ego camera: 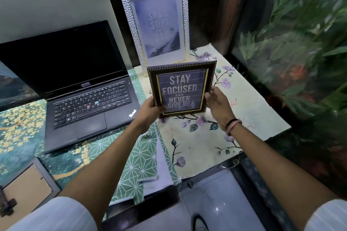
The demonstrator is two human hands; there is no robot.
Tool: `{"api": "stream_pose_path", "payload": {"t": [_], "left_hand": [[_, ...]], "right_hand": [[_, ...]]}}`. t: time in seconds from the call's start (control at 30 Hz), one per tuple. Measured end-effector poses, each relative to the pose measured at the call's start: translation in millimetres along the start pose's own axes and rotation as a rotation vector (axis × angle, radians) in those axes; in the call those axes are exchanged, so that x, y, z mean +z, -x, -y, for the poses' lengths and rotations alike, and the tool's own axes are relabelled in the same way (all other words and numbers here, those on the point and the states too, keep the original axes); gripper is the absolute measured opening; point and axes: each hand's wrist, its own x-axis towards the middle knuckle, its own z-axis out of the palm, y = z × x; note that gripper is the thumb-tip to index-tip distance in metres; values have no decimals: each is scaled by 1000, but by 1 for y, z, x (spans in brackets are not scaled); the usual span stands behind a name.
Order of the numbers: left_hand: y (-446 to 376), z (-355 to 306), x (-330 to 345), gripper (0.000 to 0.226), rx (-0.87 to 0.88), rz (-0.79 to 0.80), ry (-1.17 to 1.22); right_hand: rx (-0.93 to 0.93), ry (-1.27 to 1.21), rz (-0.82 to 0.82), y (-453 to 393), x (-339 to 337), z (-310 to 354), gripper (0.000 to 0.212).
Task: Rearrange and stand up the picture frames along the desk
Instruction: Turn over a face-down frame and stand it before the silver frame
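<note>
A dark brown frame [183, 73] with gold trim reads "STAY FOCUSED AND NEVER GIVE UP" and stands upright on the floral desk cover. My left hand [151, 108] grips its lower left corner. My right hand [218, 102] rests against its right edge, fingers spread. Just behind it a tall silver textured frame [185, 11] stands upright against the wall. A third frame [28, 189] lies face down at the near left corner, cardboard back showing. At the far left edge, a picture [9, 84] is partly in view behind the laptop.
An open black laptop [84, 90] sits left of the frames. Patterned cloths [197, 146] cover the desk. Green foliage [291, 43] fills the right side past the desk edge. A drawer handle [231, 165] and pale floor [216, 202] lie below the front edge.
</note>
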Motion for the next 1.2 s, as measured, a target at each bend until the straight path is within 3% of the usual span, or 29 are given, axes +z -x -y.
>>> {"api": "stream_pose_path", "payload": {"t": [0.27, 0.43, 0.6, 0.8, 1.03, 1.13, 1.2], "left_hand": [[-6, -2, 7, 43, 121, -54, 88], [-7, 13, 11, 37, 56, -2, 76], [4, 21, 8, 35, 13, 19, 4], [14, 32, 5, 36, 5, 8, -17], [28, 49, 6, 49, 12, -18, 28], [33, 52, 7, 57, 20, -87, 50], [36, 57, 7, 58, 16, -133, 74]], "right_hand": [[31, -26, -94, -7, 0, -12, 24], [53, 41, -95, -10, 2, -14, 37], [52, 47, -35, 0, 3, -12, 28], [33, 23, -25, 10, 9, -20, 35], [205, 98, -1, 28, 10, -38, 25], [300, 151, -98, 35, 16, -44, 33], [373, 213, -290, 40, 25, -46, 39]]}}
